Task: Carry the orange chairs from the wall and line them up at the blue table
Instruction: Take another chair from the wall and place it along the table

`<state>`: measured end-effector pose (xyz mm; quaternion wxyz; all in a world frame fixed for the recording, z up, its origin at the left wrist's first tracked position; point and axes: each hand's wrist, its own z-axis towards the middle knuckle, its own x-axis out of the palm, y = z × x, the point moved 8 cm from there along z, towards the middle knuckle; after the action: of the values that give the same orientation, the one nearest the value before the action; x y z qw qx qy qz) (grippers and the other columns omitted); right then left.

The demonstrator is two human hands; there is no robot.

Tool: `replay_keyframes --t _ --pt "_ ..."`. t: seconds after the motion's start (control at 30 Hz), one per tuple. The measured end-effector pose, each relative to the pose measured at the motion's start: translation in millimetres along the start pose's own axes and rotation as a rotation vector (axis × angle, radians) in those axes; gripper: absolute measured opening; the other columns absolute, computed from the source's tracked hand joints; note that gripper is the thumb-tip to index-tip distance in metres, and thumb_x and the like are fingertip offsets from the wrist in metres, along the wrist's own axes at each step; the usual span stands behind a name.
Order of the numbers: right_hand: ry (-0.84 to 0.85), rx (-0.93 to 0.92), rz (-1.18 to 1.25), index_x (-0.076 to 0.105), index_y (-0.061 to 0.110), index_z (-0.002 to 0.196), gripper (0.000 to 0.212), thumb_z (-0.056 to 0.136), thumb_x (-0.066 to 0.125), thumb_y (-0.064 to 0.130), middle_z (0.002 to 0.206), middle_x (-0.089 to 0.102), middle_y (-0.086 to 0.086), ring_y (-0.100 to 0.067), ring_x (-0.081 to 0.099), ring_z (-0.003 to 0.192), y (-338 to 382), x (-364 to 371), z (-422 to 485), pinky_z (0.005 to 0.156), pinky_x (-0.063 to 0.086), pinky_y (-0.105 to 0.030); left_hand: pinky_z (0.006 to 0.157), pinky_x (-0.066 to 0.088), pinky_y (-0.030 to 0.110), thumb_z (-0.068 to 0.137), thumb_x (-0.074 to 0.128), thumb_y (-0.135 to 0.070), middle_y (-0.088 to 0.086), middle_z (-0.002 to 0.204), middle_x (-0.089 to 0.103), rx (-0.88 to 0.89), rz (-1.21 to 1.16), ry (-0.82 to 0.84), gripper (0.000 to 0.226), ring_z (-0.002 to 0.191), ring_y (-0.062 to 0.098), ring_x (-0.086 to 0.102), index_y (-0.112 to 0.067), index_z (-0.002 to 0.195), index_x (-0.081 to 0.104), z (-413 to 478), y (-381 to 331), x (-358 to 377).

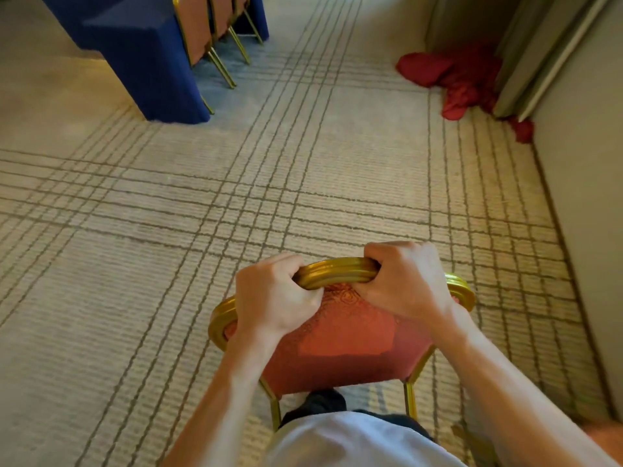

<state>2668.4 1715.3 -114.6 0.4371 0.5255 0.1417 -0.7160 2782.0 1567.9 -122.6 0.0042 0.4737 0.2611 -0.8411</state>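
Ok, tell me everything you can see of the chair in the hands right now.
The orange chair has patterned orange-red upholstery in a curved, ribbed gold frame, seemingly metal, with thin gold legs. It is seen from behind and above, close to the person, well short of the blue table. The left hand and right hand grip its top rail side by side. Whether its feet touch the carpet is hidden.

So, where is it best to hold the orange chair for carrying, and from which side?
Take the chair by the gold top rail of its back, from behind. It is a rounded bar facing you, and the left hand and right hand curl over it.
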Motion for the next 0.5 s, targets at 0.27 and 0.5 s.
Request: replay_keyframes --t 0.27,0.5 --pt "-0.041 0.068 -0.046 0.041 0.021 0.056 0.04 0.064 0.072 0.045 0.05 0.033 0.013 -0.016 0.05 0.045 -39 11 85 0.047 0.03 -0.023 0.048 0.021 0.018 0.064 0.076 -0.023 -0.012 0.056 0.044 0.122 -0.096 0.046 0.03 0.054 0.007 0.04 -0.023 0.054 0.048 109 9 35" --pt "-0.083 0.112 -0.007 0.037 0.024 0.057 0.041 0.067 0.072 0.044 0.049 0.033 0.013 -0.01 0.032 0.045 -104 36 162 0.047 0.03 -0.022 0.054 0.022 0.019 0.065 0.074 -0.024 -0.017 0.061 0.037 0.191 -0.114 0.07 0.03 0.06 0.003 0.036 -0.025 0.055 0.046 209 7 90"
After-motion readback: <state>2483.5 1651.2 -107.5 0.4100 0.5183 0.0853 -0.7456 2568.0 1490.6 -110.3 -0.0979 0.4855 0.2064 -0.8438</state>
